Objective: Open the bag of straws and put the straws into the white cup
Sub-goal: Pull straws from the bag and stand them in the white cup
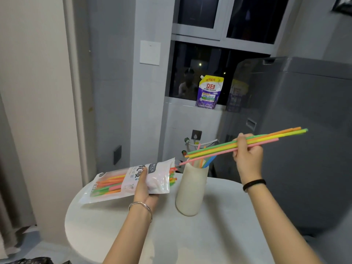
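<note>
My left hand [144,189] grips the bag of straws [118,183], held nearly level above the table with its open end pointing right toward the white cup [191,191]. Coloured straw ends stick out of that opening. The tall white cup stands on the round table and holds a few straws [207,161], blue, pink and orange. My right hand [247,153] is above and right of the cup, shut on a bundle of several green, orange, yellow and pink straws [215,149]. The bundle lies almost level, its left ends just over the cup's rim.
The round white table [171,235] is small, with its edge close on the left and front. A grey appliance [304,130] stands to the right. A purple detergent pouch [208,92] sits on the window ledge behind. A wall and door frame are at the left.
</note>
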Tool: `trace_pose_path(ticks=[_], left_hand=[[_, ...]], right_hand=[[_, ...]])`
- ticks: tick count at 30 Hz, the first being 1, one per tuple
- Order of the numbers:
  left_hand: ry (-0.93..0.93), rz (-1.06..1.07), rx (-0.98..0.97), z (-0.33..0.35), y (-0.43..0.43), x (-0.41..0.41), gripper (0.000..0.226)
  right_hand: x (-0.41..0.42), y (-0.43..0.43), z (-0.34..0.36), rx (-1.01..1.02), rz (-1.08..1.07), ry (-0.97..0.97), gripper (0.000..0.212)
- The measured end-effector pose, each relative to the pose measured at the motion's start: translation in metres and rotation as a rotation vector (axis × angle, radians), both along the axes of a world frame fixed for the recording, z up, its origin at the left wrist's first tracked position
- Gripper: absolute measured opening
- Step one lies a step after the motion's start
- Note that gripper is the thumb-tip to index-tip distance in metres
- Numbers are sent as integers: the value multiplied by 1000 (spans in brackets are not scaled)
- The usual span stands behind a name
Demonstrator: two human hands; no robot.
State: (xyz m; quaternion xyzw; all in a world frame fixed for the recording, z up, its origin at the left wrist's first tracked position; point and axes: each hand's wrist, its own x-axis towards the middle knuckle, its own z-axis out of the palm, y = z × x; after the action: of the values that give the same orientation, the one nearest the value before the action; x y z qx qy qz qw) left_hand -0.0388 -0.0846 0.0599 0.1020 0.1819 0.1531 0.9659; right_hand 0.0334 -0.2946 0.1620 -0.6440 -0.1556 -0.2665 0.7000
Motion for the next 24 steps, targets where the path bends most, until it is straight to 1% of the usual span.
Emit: trace_pose_path(ticks=[4,10,13,16,18,21,22,24], left_hand=[[2,-26,16,-1,-2,1,46],[18,-8,56,-3,-6,5,51],[26,-8,70,-3,-8,6,50],[25,-3,56,-4,-7,5,48],[37,1,60,-6,-6,6,43],[35,-3,77,-8,-6,6,50],[29,-6,82,-9,-5,6,52],[25,-5,99,-9,-5,7,54]], right_hand=[[8,-8,13,-73,-25,-48,31],[19,-9,23,-247,-68,-103,29],[21,-2,19,-392,-15,-71,31],[22,10,11,-598,44,-47,34],[25,17,7,-731,71,9,34],[32,23,4,-927,91,99,29],[34,24,4,-947,89,126,29],[37,24,5,-911,97,173,26]])
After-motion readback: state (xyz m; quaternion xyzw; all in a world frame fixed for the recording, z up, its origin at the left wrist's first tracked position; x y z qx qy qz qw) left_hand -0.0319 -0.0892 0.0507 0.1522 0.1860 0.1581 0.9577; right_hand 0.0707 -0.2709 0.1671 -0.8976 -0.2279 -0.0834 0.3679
